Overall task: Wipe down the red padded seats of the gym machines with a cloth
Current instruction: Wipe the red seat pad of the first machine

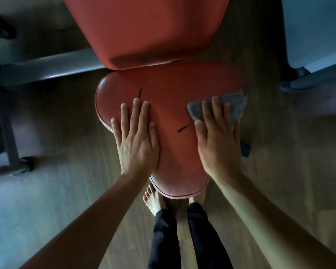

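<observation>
The left hand (137, 140) lies flat, fingers spread, on the red padded seat (171, 98); the right hand (218, 138) presses a grey cloth (234, 105) flat at the seat's right edge

The red backrest (145, 30) runs off the top edge, while the right hand (218, 140) covers much of the grey cloth (233, 105).

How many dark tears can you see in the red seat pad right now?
2 clear ones on the seat pad: one tear just beyond the left hand fingertips, one tear beside the right hand thumb. More may hide under hands or cloth.
</observation>
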### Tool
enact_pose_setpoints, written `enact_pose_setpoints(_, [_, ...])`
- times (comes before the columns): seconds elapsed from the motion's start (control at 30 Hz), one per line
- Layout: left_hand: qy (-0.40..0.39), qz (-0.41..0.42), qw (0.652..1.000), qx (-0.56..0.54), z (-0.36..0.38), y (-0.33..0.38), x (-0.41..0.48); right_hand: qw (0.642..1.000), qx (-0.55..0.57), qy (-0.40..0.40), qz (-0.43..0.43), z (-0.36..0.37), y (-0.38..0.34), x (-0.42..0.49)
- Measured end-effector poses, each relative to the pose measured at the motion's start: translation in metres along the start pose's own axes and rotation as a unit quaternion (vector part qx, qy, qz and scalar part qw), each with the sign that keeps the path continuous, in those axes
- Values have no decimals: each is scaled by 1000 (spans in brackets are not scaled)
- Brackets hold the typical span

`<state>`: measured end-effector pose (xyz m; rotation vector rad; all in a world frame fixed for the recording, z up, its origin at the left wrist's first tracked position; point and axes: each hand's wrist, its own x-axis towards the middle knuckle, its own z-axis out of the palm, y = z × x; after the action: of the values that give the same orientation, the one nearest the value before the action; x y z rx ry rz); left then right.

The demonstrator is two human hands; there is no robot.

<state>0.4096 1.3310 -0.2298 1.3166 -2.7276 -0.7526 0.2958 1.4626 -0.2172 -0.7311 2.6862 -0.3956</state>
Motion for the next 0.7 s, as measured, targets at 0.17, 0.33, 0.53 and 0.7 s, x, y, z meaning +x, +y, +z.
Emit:
enact_pose_setpoints(0.17, [-6, 0, 1000, 9, 0, 1, 0, 998, 63, -24, -17, 2, -17, -38])
enact_pose_setpoints(0.33, [-19, -3, 1000, 18, -1, 2, 0, 999, 24, -18, -41, -1, -7, -49])
enact_pose_setpoints(0.53, [-32, -3, 999, 29, -1, 4, 3, 996, 85, -19, 13, 0, -15, -35])
enact_pose_setpoints(0.7, [-39, -4, 998, 40, -2, 4, 3, 998, 31, -36, -50, -12, -1, -49])
